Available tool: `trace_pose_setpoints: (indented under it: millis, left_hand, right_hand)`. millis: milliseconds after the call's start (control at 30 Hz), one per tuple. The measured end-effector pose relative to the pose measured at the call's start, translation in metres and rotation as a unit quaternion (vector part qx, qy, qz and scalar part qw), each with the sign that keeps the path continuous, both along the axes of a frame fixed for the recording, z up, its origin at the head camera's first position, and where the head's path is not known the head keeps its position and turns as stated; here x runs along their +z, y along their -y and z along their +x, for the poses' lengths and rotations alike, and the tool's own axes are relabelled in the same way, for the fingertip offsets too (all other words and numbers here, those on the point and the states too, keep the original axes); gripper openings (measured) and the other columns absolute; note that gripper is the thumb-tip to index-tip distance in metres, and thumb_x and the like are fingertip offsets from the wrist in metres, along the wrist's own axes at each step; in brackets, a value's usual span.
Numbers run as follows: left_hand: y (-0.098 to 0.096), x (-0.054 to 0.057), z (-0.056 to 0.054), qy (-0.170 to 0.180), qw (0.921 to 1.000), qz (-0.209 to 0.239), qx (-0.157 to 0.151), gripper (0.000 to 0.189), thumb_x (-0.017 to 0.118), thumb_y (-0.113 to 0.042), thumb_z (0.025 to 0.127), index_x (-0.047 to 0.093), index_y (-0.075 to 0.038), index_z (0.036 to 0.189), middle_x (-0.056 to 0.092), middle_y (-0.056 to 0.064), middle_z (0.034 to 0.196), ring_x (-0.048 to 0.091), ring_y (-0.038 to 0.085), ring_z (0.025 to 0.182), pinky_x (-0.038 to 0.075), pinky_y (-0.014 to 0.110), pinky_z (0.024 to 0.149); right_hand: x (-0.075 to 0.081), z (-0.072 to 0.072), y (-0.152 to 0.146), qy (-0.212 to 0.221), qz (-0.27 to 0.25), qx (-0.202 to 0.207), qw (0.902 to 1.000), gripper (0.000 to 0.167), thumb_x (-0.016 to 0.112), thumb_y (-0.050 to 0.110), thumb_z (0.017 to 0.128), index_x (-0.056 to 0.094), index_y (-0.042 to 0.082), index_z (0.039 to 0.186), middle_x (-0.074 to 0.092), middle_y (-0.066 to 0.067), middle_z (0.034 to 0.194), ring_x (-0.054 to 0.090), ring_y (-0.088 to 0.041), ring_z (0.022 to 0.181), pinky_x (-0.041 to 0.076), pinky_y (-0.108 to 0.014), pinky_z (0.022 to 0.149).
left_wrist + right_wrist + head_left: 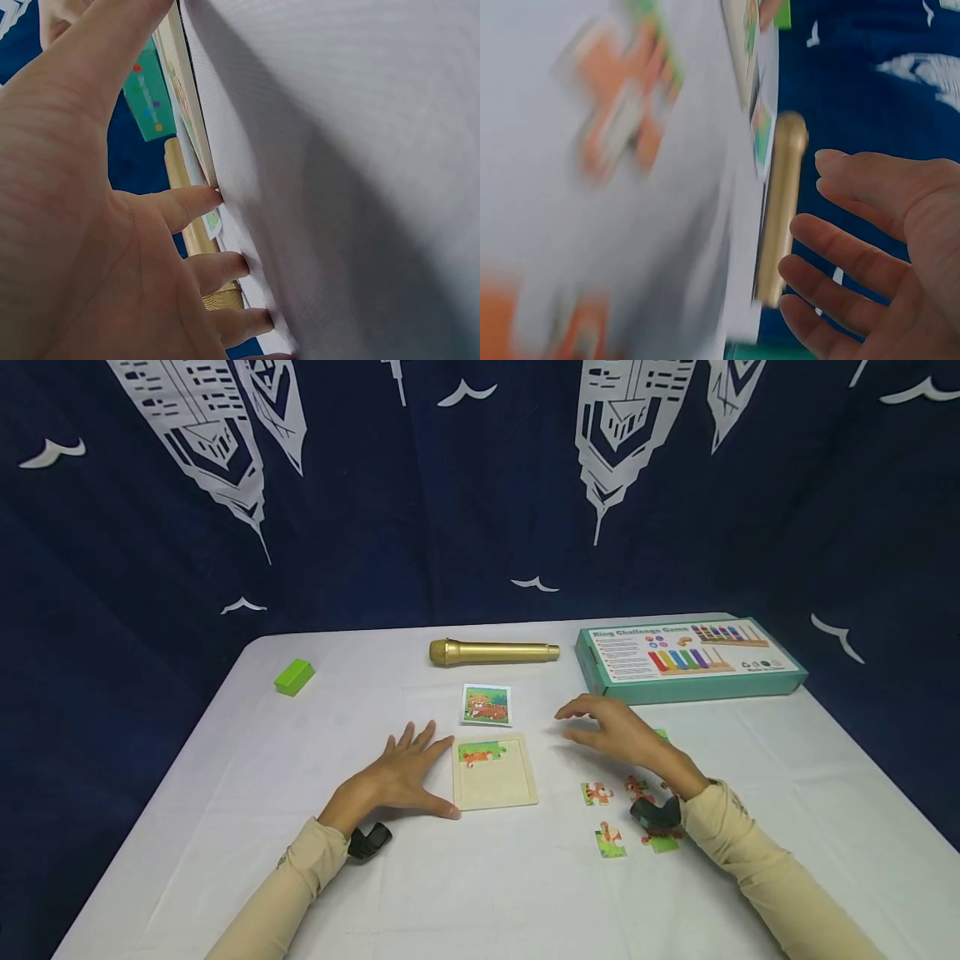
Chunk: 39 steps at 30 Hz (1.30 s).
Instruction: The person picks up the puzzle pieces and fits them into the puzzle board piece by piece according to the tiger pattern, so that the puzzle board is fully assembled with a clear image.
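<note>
My left hand (405,777) is spread on the table, thumb and index finger at the left edge of a shallow wooden puzzle tray (495,792). In the tray's upper left lie joined puzzle pieces (482,753) with green and orange print. My right hand (618,731) hovers above the cloth right of the tray, fingers loosely bent with nothing between them, as the right wrist view also shows. Below it, loose puzzle pieces (611,841) with orange and green print lie on the table, some hidden behind the wrist. A small tiger picture card (487,705) lies just beyond the tray.
A gold microphone (495,652) lies behind the card. At the back right is a teal ring game box (690,660). A green block (294,677) sits at the far left. White cloth covers the table (225,760), with a dark blue curtain (420,485) behind.
</note>
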<state>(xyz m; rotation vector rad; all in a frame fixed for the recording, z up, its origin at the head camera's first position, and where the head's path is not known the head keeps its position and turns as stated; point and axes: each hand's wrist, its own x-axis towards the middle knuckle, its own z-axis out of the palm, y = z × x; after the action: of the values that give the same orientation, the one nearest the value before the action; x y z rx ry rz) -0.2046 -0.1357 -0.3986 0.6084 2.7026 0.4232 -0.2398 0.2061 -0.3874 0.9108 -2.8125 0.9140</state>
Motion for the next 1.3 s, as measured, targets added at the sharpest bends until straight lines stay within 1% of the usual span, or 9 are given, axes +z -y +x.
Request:
trace_pose_setpoints:
  millis: [133,300,433,567,700,833,967,1100,1300]
  left_hand:
    - [0.0,-0.001,0.0,0.002,1.0,0.001,-0.001,0.115,0.075,-0.069,0.063,0.026,-0.019,0.153,0.004,0.016,0.16,-0.005,0.042,0.145,0.002,0.061,0.114]
    - [0.0,-0.002,-0.001,-0.001,1.0,0.0,-0.002,0.114,0.075,-0.069,0.063,0.025,-0.019,0.153,0.004,0.016,0.16,-0.004,0.042,0.145,0.002,0.062,0.114]
    - [0.0,-0.002,0.0,0.0,1.0,0.001,-0.002,0.114,0.075,-0.068,0.064,0.025,-0.019,0.153,0.004,0.015,0.16,-0.005,0.042,0.145,0.002,0.061,0.114]
    - [0.0,-0.001,0.0,-0.001,1.0,-0.001,-0.001,0.113,0.075,-0.068,0.064,0.025,-0.019,0.153,0.004,0.016,0.16,-0.005,0.042,0.145,0.002,0.061,0.114]
    - [0.0,-0.001,0.0,-0.004,1.0,-0.001,0.0,0.113,0.075,-0.068,0.064,0.026,-0.019,0.153,0.004,0.015,0.16,-0.005,0.042,0.145,0.002,0.061,0.114]
    - [0.001,-0.001,0.0,-0.004,1.0,-0.003,0.001,0.114,0.075,-0.068,0.064,0.025,-0.019,0.153,0.004,0.015,0.16,-0.005,0.042,0.145,0.003,0.062,0.114]
    - [0.001,-0.001,0.0,-0.003,1.0,-0.001,0.001,0.114,0.075,-0.069,0.063,0.025,-0.019,0.153,0.004,0.016,0.16,-0.005,0.042,0.145,0.002,0.061,0.114]
    - [0.001,-0.001,0.0,-0.001,1.0,0.001,0.001,0.114,0.075,-0.069,0.063,0.025,-0.019,0.153,0.004,0.016,0.16,-0.005,0.042,0.145,0.002,0.061,0.114]
    - [0.0,-0.001,-0.001,-0.001,1.0,0.001,0.0,0.114,0.075,-0.068,0.064,0.025,-0.019,0.153,0.003,0.016,0.16,-0.005,0.042,0.145,0.002,0.061,0.114]
  right_hand:
    - [-0.002,0.004,-0.03,-0.017,-0.002,-0.03,0.9994,0.026,0.071,0.011,0.086,0.069,0.005,0.111,0.068,-0.008,0.11,0.062,-0.029,0.106,0.048,-0.051,0.091]
    - [-0.004,0.01,-0.064,-0.028,0.023,-0.071,0.9968,0.027,0.072,0.011,0.086,0.068,0.005,0.112,0.067,-0.012,0.113,0.059,-0.034,0.109,0.046,-0.055,0.091]
    - [-0.005,0.015,-0.086,-0.018,0.05,-0.097,0.9939,0.029,0.073,0.014,0.085,0.068,0.005,0.112,0.065,-0.017,0.116,0.056,-0.039,0.113,0.043,-0.057,0.093]
    - [-0.005,0.018,-0.102,0.011,0.064,-0.101,0.9928,0.036,0.075,0.018,0.083,0.066,0.003,0.115,0.06,-0.022,0.123,0.048,-0.044,0.121,0.037,-0.062,0.097]
    - [-0.007,0.017,-0.112,0.034,0.073,-0.09,0.9927,0.042,0.077,0.022,0.081,0.065,0.002,0.117,0.054,-0.027,0.129,0.041,-0.048,0.126,0.031,-0.065,0.101]
    - [-0.01,0.016,-0.117,0.051,0.074,-0.086,0.9922,0.044,0.077,0.025,0.081,0.065,0.003,0.116,0.049,-0.03,0.134,0.036,-0.051,0.128,0.027,-0.067,0.101]
    - [-0.014,0.015,-0.119,0.056,0.067,-0.091,0.992,0.041,0.077,0.023,0.081,0.066,0.003,0.115,0.046,-0.031,0.136,0.032,-0.054,0.129,0.024,-0.069,0.102]
    - [-0.016,0.015,-0.119,0.05,0.065,-0.099,0.9918,0.038,0.076,0.02,0.081,0.067,0.003,0.113,0.046,-0.031,0.136,0.033,-0.055,0.128,0.024,-0.069,0.101]
    - [-0.017,0.015,-0.118,0.062,0.075,-0.124,0.9875,0.037,0.074,0.02,0.083,0.065,0.002,0.114,0.046,-0.031,0.136,0.033,-0.055,0.127,0.024,-0.069,0.102]
